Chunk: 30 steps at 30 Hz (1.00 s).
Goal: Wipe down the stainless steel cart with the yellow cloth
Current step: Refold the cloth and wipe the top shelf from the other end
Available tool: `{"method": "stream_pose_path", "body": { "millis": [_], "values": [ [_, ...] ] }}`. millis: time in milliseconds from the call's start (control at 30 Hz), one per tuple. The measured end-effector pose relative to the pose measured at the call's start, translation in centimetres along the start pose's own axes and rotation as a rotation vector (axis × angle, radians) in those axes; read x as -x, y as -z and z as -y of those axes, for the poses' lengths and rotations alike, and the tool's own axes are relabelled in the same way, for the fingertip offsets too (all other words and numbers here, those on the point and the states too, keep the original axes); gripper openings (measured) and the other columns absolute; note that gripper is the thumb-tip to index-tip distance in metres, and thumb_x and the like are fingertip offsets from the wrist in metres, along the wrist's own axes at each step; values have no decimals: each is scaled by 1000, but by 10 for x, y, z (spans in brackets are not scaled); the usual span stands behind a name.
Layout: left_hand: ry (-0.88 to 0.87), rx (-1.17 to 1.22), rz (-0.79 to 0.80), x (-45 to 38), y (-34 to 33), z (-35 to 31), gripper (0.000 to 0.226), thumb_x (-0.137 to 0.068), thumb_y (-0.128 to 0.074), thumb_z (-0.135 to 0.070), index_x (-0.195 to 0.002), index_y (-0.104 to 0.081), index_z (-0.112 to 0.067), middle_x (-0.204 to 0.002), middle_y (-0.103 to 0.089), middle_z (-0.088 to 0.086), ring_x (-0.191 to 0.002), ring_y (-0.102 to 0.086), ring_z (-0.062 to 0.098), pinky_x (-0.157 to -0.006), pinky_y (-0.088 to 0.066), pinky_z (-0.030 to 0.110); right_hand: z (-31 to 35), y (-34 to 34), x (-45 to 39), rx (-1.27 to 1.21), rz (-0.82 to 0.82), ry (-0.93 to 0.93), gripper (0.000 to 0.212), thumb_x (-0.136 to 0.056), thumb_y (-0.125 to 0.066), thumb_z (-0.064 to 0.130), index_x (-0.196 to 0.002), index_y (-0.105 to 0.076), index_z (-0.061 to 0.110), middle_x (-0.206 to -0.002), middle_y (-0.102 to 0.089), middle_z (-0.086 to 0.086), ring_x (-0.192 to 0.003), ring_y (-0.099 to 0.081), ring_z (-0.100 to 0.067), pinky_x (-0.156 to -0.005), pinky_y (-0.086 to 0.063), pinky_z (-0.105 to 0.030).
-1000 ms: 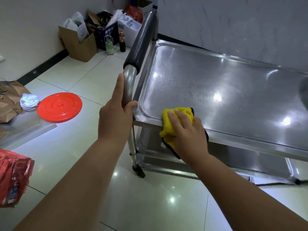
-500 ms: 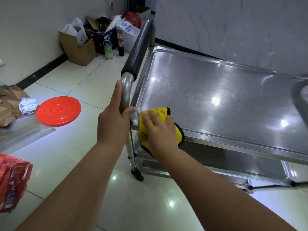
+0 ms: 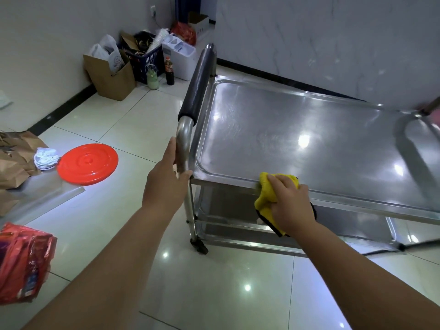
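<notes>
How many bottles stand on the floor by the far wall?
2. A pale green bottle stands in front of the blue basket; a dark bottle with a red cap stands just right of it, beside the white bin. Clutter behind may hide more.

The cart (image 3: 309,139) stands right of the disc (image 3: 87,164) on the floor (image 3: 133,129) — the cloth (image 3: 269,194) lies on its near rim, boxes (image 3: 112,77) behind by the wall.

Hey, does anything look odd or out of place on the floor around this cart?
Yes: a red round lid lies flat on the floor tiles left of the cart, beside crumpled brown paper bags. On the cart itself nothing stands out.
</notes>
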State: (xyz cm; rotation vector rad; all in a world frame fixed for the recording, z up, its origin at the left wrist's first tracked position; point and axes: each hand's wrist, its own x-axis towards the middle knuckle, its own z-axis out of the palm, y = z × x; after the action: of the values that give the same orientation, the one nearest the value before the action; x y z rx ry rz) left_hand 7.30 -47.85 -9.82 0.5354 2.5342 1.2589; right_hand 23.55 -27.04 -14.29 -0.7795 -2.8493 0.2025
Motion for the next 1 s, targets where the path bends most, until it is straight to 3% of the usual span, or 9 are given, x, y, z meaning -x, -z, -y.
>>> {"method": "stream_pose_path", "body": {
  "millis": [67, 133, 333, 467, 600, 767, 1000],
  "values": [
    [50, 1, 12, 8, 5, 4, 66, -90, -61, -25, -145, -25, -34, -132, -53, 3, -114, -55, 21, -92, -46, 34, 1, 7, 7, -34, 72, -73, 57, -84, -59, 8, -139, -46, 18, -141, -45, -8, -110, -45, -43, -91, -33, -42],
    [105, 9, 20, 18, 12, 7, 56, -89, -62, -28, -139, -37, -30, -128, -55, 1, -108, -56, 19, -84, -43, 28, 9, 16, 11, -117, 72, -93, 57, -85, -62, 14, -139, -45, 18, -140, -47, -7, -117, -45, -38, -95, -32, -40],
    [165, 52, -21, 51, 42, 12, 35, -88, -63, -28, -122, -54, -26, -112, -61, -5, -86, -55, 6, -67, -45, 24, 61, 45, 22, -364, 44, -111, 57, -78, -72, 32, -131, -53, 25, -123, -58, -1, -109, -53, -25, -86, -42, -34],
    [186, 92, -83, 71, 63, 21, 26, -88, -63, -28, -113, -59, -25, -102, -64, -7, -81, -55, -2, -61, -39, 17, 97, 59, 30, -463, 22, -38, 59, -72, -79, 30, -127, -57, 24, -118, -61, 1, -105, -56, -20, -82, -42, -29],
    [237, 136, -149, 84, 87, 30, 20, -87, -64, -26, -107, -61, -27, -95, -64, -11, -81, -56, -4, -58, -39, 19, 129, 66, 29, -530, 32, 77, 60, -71, -80, 28, -127, -58, 24, -120, -60, 2, -103, -55, -15, -79, -36, -24],
    [257, 136, -221, 79, 119, 41, 17, -84, -67, -27, -101, -62, -29, -92, -66, -12, -83, -63, 5, -59, -40, 20, 174, 72, 8, -599, 60, 208, 59, -73, -79, 25, -127, -57, 22, -121, -60, 3, -104, -54, -13, -81, -40, -25],
    [205, 53, -277, 34, 169, 47, 15, -85, -67, -26, -98, -61, -30, -83, -61, -22, -74, -54, -10, -58, -36, 13, 238, 68, -49, -663, 74, 273, 56, -74, -75, 23, -127, -57, 23, -123, -59, 7, -110, -53, -12, -90, -44, -29]
  ]
}}
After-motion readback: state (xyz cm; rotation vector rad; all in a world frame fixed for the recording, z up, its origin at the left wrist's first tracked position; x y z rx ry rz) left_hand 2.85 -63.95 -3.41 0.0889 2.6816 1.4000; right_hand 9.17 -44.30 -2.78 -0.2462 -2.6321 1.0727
